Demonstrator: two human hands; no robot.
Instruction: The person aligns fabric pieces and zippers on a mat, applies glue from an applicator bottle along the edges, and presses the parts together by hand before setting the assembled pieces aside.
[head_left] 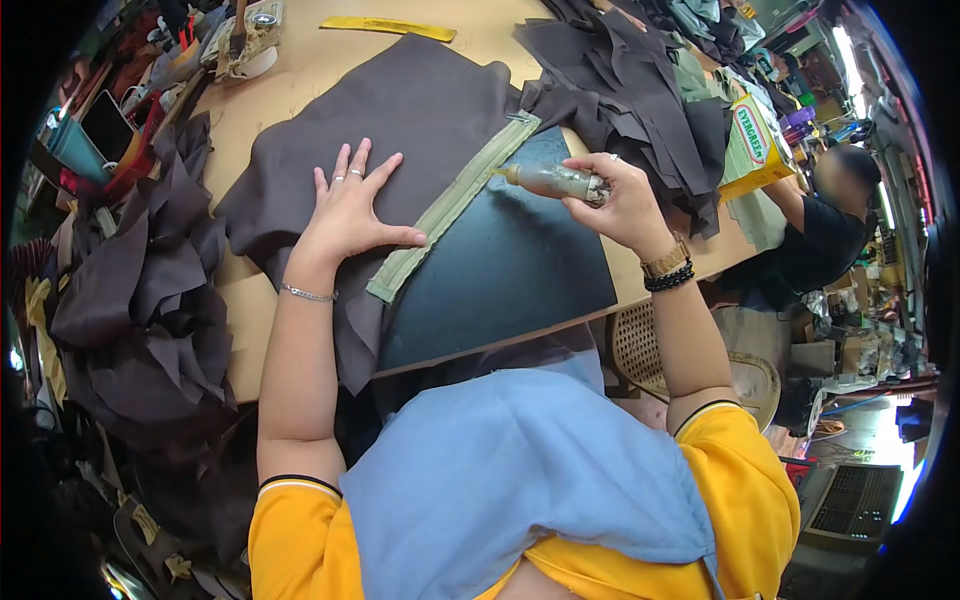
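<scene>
A dark brown fabric piece (420,110) lies on the table, with a pale green zipper strip (450,208) running diagonally along its edge. My left hand (352,205) is spread flat on the fabric, its thumb touching the strip. In my right hand (620,200) is a small clear bottle (552,181) with a yellowish nozzle, held sideways. The nozzle tip points left, close to the strip's right edge. Beneath the strip and bottle lies a black board (500,270).
Dark fabric piles stand at the left (150,310) and upper right (640,110). A yellow ruler (388,27) lies at the back. At the right are a yellow-green box (755,150), a seated person (835,220) and a woven chair (638,345).
</scene>
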